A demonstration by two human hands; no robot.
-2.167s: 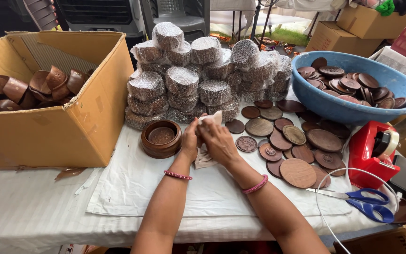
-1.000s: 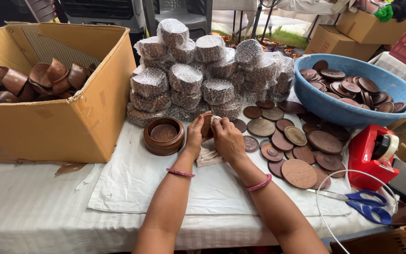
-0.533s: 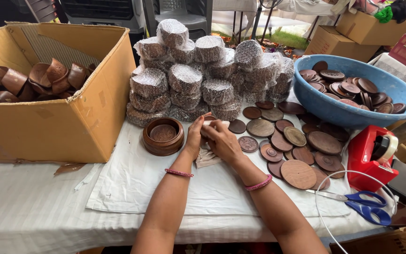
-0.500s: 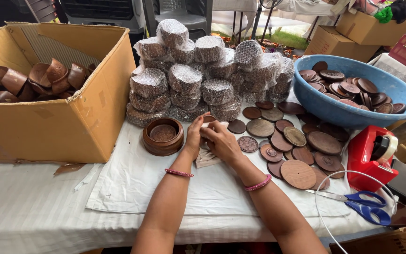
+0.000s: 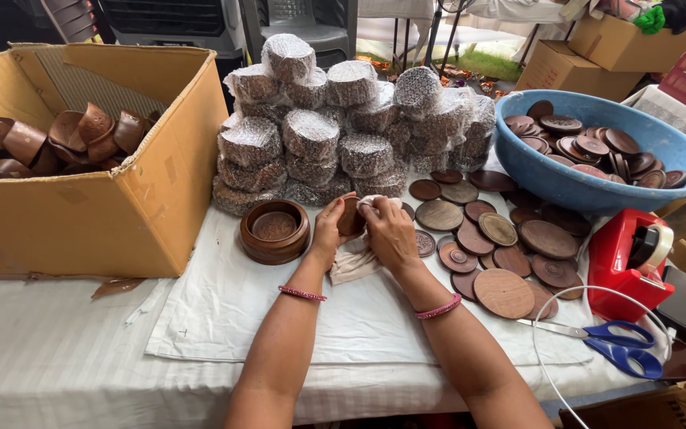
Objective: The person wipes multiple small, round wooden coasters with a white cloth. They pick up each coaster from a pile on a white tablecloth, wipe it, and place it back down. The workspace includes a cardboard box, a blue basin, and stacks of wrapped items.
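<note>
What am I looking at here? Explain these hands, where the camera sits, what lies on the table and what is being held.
No machine is at work: these are a person's two bare hands, filmed by a camera worn on their head and looking down. The left hand holds a small round brown wooden piece; the right hand presses a pale cloth against it. Beside the left hand sits a round wooden bowl. Behind it is a pile of bubble-wrapped bundles. To the right lie flat wooden discs, a blue tub with more, a red tape dispenser and blue scissors. A cardboard box of wooden pieces stands on the left.
</note>
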